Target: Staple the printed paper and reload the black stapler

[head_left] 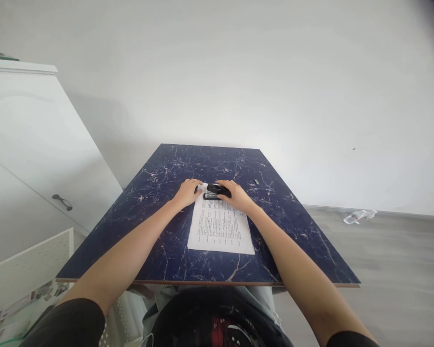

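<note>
A printed sheet of paper [220, 226] lies on the dark blue marbled table [206, 164], its lines of text running sideways to me. My right hand [235, 195] is wrapped around a black stapler [212, 196], which sits across the far edge of the paper. The stapler's jaw points left, toward my other hand. At the paper's far left corner, my left hand [188, 193] grips the edge with its thumb and curled fingers. Whether there are more sheets under the top one, I cannot tell.
A small metallic piece [256, 181] lies on the table beyond my right hand. To the left stands a white cabinet [32, 144] with a dark handle [62, 202]. A clear plastic bottle [355, 217] lies on the floor at right. The wall is behind the table.
</note>
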Tool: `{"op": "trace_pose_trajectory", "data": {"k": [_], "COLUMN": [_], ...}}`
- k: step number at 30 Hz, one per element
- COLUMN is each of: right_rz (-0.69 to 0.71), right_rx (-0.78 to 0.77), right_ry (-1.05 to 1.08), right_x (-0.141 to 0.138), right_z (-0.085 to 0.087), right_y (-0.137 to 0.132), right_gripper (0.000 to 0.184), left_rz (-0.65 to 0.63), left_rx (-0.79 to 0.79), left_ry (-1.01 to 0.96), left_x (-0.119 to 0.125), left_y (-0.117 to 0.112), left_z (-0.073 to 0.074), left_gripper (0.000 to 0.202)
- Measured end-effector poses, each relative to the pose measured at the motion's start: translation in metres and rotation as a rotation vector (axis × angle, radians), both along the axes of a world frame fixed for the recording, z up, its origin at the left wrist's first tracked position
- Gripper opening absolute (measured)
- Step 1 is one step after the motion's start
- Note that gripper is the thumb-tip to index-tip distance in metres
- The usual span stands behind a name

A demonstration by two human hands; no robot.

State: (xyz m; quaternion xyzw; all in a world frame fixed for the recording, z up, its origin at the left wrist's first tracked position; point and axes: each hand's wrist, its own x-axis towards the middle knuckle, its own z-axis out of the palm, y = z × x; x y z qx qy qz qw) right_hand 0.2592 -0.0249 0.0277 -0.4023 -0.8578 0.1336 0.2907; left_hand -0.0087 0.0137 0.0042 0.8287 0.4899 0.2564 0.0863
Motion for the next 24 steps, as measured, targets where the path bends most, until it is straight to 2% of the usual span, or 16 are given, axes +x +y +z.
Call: {"op": "trace_pose_trajectory", "data": {"k": [5, 13, 18, 24], "right_rz": [0.050, 0.040, 0.041, 0.054], "right_rx": [0.041, -0.010, -0.035, -0.142], "right_ry": [-0.053, -0.069, -0.097, -0.182], "right_x": [-0.008, -0.006, 0.004, 0.029], "right_z": [0.004, 0.006, 0.013, 0.028], "right_y": [-0.004, -0.003, -0.002, -0.002], "right_gripper": [0.051, 0.057, 0.058, 0.055], "left_rz": [0.015, 0.016, 0.044, 0.031], "left_rx": [-0.023, -0.010, -0.015, -0.009], "left_ry": [0.017, 0.038, -0.074, -0.081], "left_x": [0.000, -0.001, -0.004, -0.005], "left_y": [0.001, 0.004, 0.006, 0.008], "left_z": [-0.002, -0.006, -0.008, -0.010], "left_gripper": [0.031, 0.033, 0.039, 0.032]}}
